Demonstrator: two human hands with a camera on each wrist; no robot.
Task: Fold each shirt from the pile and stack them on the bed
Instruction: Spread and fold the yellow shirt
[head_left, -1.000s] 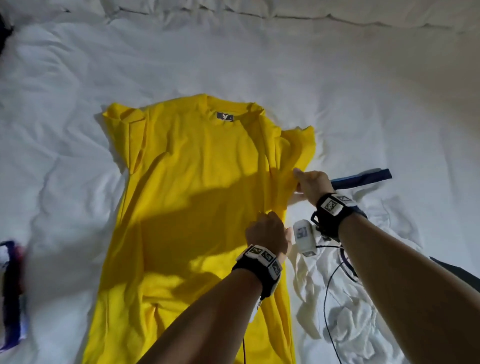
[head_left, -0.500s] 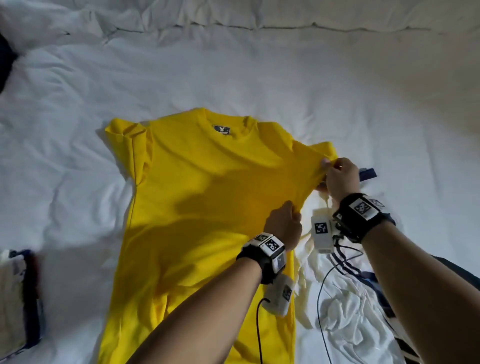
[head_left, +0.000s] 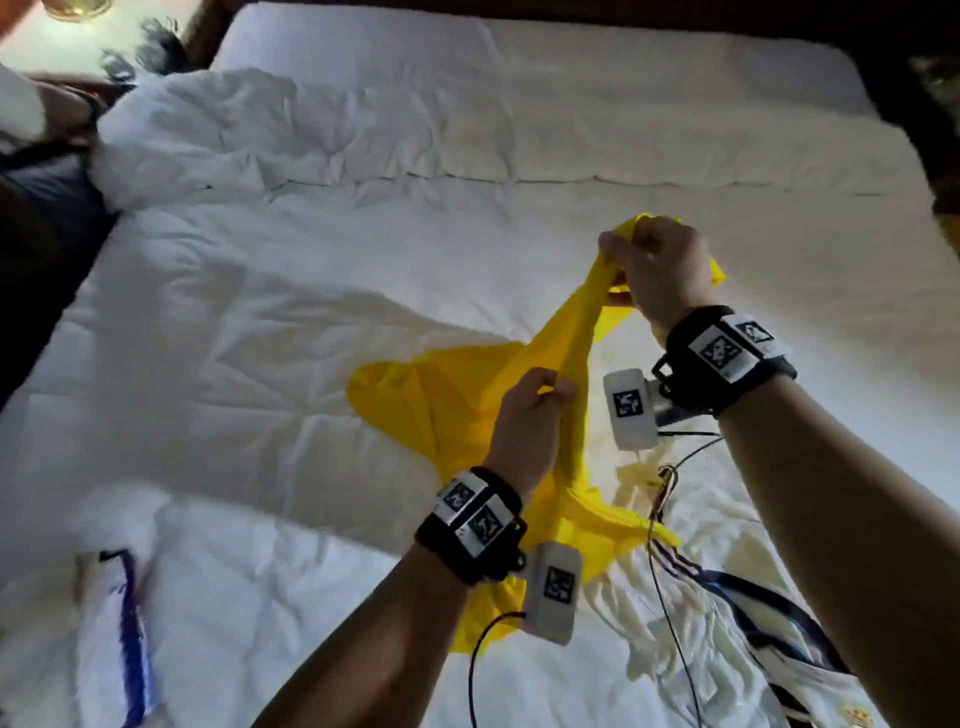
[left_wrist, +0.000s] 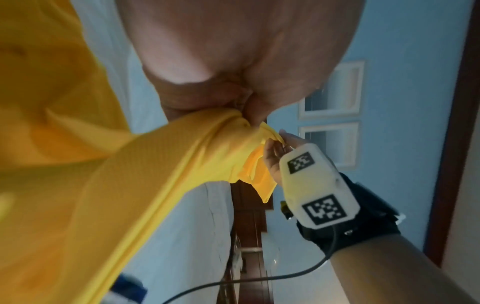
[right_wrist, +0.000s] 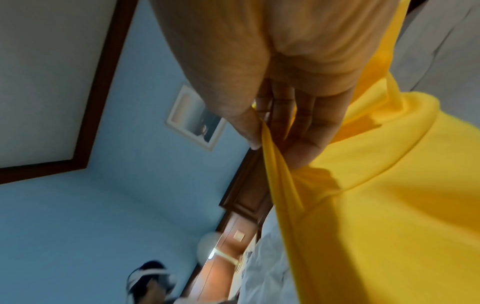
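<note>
Both your hands grasp yellow shirt: left hand clenched on bunched edge, right hand pinching higher, above bed.

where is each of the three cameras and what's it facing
Head: worn on the head, looking down the bed; both forearms show, left hand and right hand gripping the yellow shirt.
Left wrist: looks along the left hand up toward the blue wall; the right hand shows.
Right wrist: looks along the right hand at wall and ceiling.
Shared: all three show the yellow shirt; both wrist views show the blue wall.
</note>
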